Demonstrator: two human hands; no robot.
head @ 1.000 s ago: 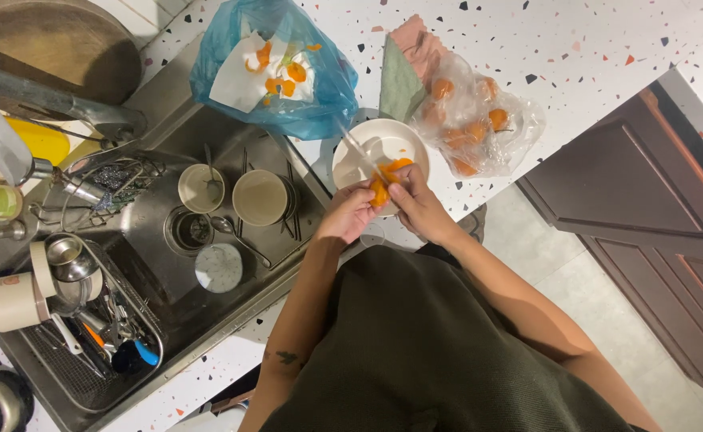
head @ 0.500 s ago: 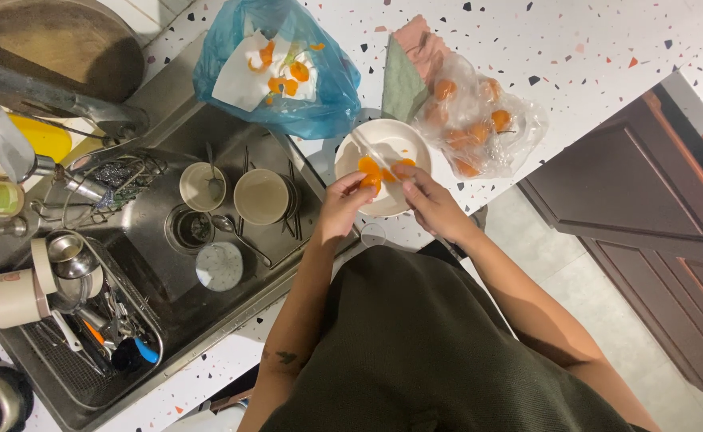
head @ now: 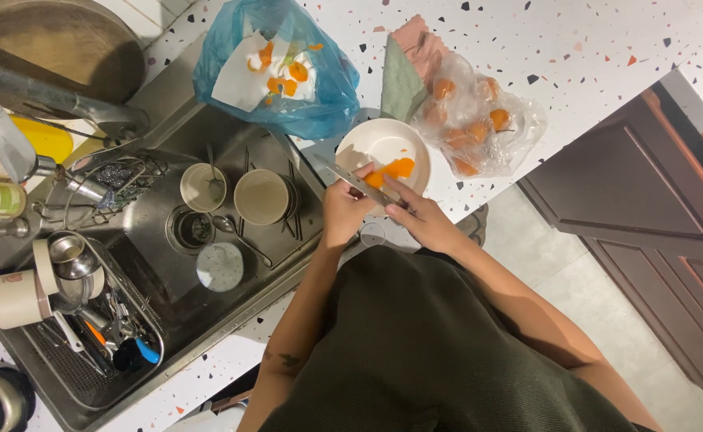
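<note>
Fingers of the left hand [head: 343, 210] curl closed around a knife [head: 359, 182], its blade across the cream bowl [head: 383, 144]. Beside it, the right hand [head: 419, 220] pinches an orange fruit piece [head: 390, 170] over that bowl. Farther right, a clear bag [head: 479, 120] holds whole orange fruits.

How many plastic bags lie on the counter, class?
2: a blue bag of peelings behind the sink, and a clear bag of orange fruit right of the bowl.
</note>
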